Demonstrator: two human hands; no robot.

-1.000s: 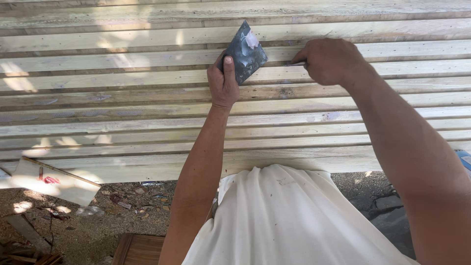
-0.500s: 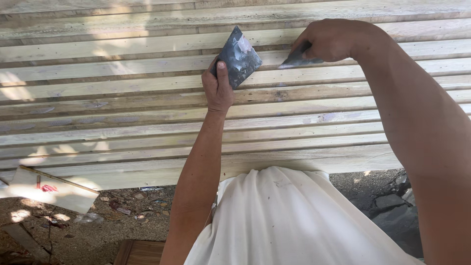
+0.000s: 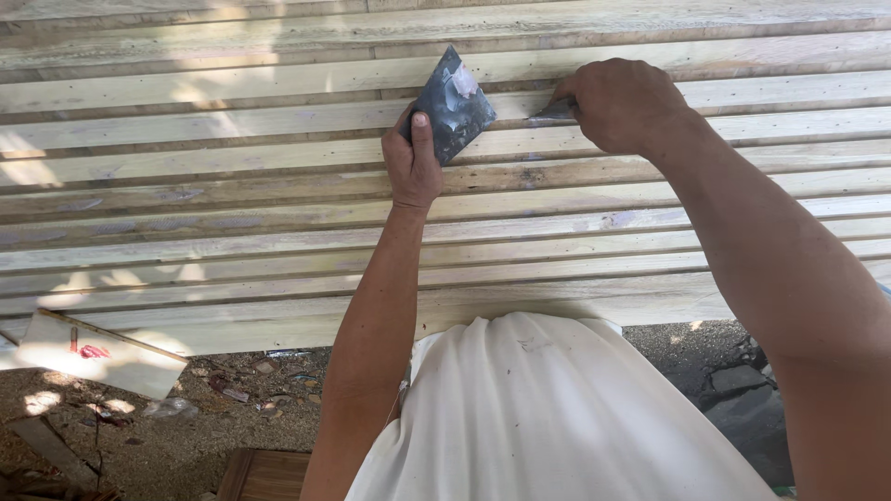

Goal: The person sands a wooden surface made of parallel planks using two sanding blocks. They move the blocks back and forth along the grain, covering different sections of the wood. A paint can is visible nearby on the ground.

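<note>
Slatted wooden planks fill the view, long axes running 9-to-3.
Left hand clamped on dark square plate, corner toward 12; right hand at its 3, gripping scraper blade pointing 9.

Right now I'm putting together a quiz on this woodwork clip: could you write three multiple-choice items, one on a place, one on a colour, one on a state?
1. Where is the left hand?
A. on the ground
B. raised against the wooden slats
C. resting on the white cloth

2. What colour is the flat plate it holds?
A. dark grey
B. bright red
C. yellow

3. How is the right hand?
A. open and flat
B. hanging at the side
C. closed around a small blade pressed to a slat

Answers:
1 B, the hand is up at the slats, thumb on the plate.
2 A, the plate is dark grey with a pale smear.
3 C, the fingers curl around the tool, its tip at a slat edge.
</note>
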